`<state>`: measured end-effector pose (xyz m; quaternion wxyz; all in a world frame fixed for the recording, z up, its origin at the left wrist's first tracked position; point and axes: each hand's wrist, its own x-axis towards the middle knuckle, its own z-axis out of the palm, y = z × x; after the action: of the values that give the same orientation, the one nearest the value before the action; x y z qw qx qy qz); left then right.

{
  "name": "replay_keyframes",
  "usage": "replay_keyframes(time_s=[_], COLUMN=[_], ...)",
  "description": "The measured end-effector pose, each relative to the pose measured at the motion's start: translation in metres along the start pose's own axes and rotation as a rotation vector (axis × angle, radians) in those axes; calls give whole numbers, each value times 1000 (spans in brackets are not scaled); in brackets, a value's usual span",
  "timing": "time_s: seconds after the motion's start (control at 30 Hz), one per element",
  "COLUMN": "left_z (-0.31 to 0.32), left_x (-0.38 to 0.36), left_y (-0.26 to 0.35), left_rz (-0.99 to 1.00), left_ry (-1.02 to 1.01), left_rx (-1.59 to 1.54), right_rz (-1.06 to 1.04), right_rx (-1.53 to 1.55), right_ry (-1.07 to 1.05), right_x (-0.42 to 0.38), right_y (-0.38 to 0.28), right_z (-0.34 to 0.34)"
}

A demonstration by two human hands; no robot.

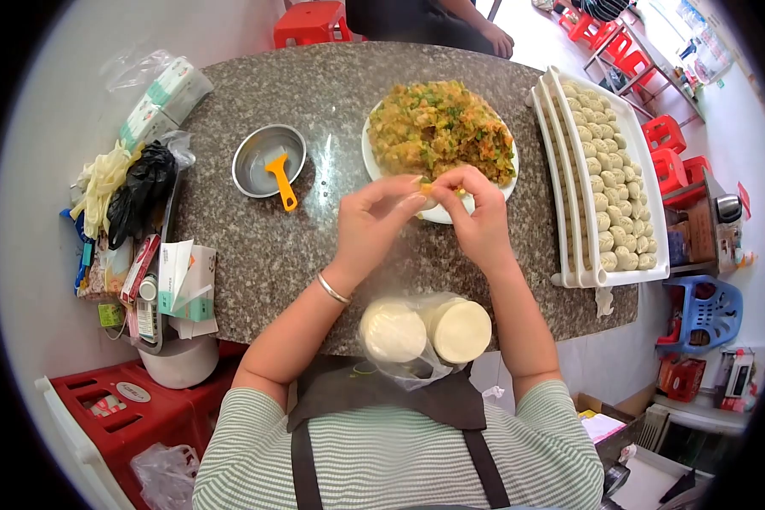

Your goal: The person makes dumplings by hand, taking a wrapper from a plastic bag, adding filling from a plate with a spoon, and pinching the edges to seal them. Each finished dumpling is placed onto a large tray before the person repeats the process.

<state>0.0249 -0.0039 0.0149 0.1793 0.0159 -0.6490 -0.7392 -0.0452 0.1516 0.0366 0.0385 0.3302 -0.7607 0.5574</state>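
My left hand [376, 223] and my right hand [474, 212] meet over the near edge of a white plate [438, 216]. Thumbs and fingers of both are closed in a pinch on a small dumpling [427, 194], mostly covered by the fingertips, with a bit of orange showing. Chopped orange and green filling [438, 127] is heaped on the plate. Nearer my body, between my forearms, stand two stacks of round pale wrappers [461, 331] in a clear plastic bag [416, 371].
Left on the speckled table [314, 76], a metal bowl [245, 161] holds an orange-handled scraper [281, 183]. Stacked white trays [561, 255] of pleated dumplings [612, 170] line the right edge. Tissue packs [163, 98], gloves [106, 183] and boxes crowd the left. Another person's hand [497, 38] is beyond.
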Motion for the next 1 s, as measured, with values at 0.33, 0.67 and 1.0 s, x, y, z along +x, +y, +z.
replay_keyframes(time_s=[0.33, 0.67, 1.0], left_z=[1, 8, 18], left_x=[2, 7, 17], left_y=[1, 3, 6], left_rz=[-27, -96, -42], left_ry=[-54, -13, -100], left_rx=[-61, 68, -79], right_rz=[88, 40, 199], right_rx=[30, -7, 110], right_ry=[-48, -3, 31], right_x=[3, -1, 2], right_y=[-6, 2, -1], right_z=[-11, -8, -26])
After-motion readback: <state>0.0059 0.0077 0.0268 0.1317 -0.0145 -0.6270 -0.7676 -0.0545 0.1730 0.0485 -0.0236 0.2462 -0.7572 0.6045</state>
